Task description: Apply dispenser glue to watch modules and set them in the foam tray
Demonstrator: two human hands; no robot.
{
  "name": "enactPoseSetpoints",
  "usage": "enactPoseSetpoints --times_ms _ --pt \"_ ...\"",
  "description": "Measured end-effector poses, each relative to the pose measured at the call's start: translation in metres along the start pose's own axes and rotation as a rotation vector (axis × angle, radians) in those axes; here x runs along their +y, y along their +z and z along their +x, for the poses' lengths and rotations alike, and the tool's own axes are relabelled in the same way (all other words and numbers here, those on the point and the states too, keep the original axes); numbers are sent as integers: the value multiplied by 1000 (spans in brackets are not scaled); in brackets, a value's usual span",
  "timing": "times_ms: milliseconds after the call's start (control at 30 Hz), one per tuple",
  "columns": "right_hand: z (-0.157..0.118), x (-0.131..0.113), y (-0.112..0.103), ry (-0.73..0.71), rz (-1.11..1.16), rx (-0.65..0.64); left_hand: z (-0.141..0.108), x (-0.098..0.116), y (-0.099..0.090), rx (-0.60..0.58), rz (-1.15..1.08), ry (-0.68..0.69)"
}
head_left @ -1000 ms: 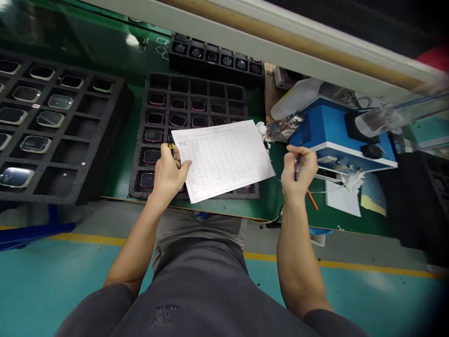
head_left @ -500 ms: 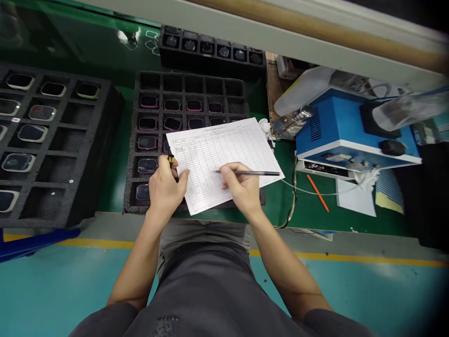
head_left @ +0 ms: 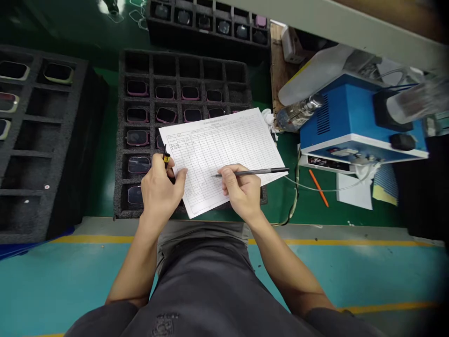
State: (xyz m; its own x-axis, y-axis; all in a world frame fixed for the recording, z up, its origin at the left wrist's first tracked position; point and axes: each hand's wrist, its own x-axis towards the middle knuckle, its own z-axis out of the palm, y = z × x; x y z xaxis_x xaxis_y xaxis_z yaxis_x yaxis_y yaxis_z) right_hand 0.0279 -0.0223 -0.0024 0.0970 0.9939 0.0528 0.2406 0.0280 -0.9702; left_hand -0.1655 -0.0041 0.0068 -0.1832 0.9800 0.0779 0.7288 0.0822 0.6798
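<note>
A printed form sheet [head_left: 224, 150] with a grid lies tilted over a black foam tray [head_left: 206, 65] of dark-faced, pink-rimmed watch-like pieces [head_left: 137, 137]. My left hand [head_left: 160, 189] is closed round a small black and yellow tool [head_left: 166, 158], its thumb resting on the sheet's left edge. In my right hand [head_left: 242, 189] is a dark pen [head_left: 261, 172], its tip close over the lower middle of the sheet. Whether the tip touches the paper cannot be made out.
Another foam tray [head_left: 79, 135] stands at the left, a third [head_left: 210, 35] at the back. On the right are a blue box device [head_left: 368, 117], a glass jar [head_left: 298, 112], a white bottle [head_left: 314, 75] and an orange stick [head_left: 318, 188]. A pale beam [head_left: 315, 23] crosses overhead.
The view has shifted, so the left tray shows less and the back tray more. Both hands keep their grips; the pen lies at nearly the same place over the sheet.
</note>
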Motion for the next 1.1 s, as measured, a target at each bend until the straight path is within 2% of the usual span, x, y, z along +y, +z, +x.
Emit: enactPoseSetpoints --times_ms 200,400,867,1100 --pt "-4 -3 0 -142 -86 -73 0 -2 1 0 -5 7" --pt "-8 1 1 -215 -127 18 -1 -2 2 -4 -1 2" --pt "-10 2 1 -254 -131 24 0 -2 3 5 10 15" --pt "-11 1 3 -368 -152 68 0 -3 3 6 10 28"
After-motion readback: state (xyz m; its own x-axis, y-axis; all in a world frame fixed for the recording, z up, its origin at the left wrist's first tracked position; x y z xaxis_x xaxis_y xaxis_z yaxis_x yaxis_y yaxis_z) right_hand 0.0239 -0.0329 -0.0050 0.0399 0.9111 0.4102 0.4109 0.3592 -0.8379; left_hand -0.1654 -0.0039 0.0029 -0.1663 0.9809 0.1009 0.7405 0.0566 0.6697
